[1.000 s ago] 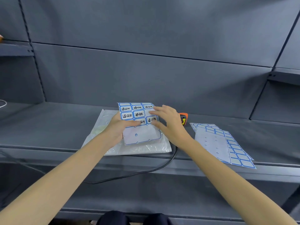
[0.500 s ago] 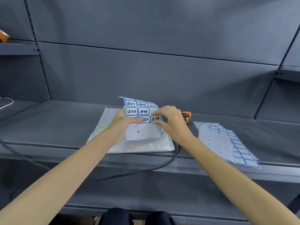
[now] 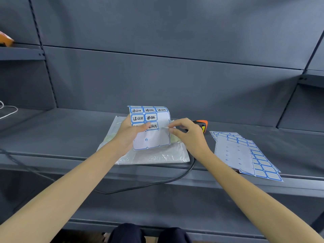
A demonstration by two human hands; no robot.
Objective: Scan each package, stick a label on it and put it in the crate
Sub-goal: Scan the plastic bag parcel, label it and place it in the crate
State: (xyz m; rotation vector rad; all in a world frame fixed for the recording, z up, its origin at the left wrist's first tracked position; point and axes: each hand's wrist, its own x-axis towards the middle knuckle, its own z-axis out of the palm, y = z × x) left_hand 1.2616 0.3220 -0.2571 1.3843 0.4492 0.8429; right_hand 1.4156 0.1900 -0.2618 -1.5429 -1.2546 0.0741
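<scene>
Left to right: white cable at far left of the shelf, out of the way.

Left hand grips the label sheet, thumb across its face, sheet raised and curling over at the top. Right hand pinches what looks like one peeled label at the sheet's right edge; small and pale, hard to be sure it's fully off.

Package, a clear poly bag, lies flat on the shelf right under both hands. Judging by look: light, floppy, slick film. Best taken by an edge or scooped flat; a pinch in the middle will just bunch it. Press the label onto a smooth patch, not a wrinkle.

Scanner sits behind the right hand, cord hanging off the front edge. Spare label sheets lie well right.

Crate not in view.
</scene>
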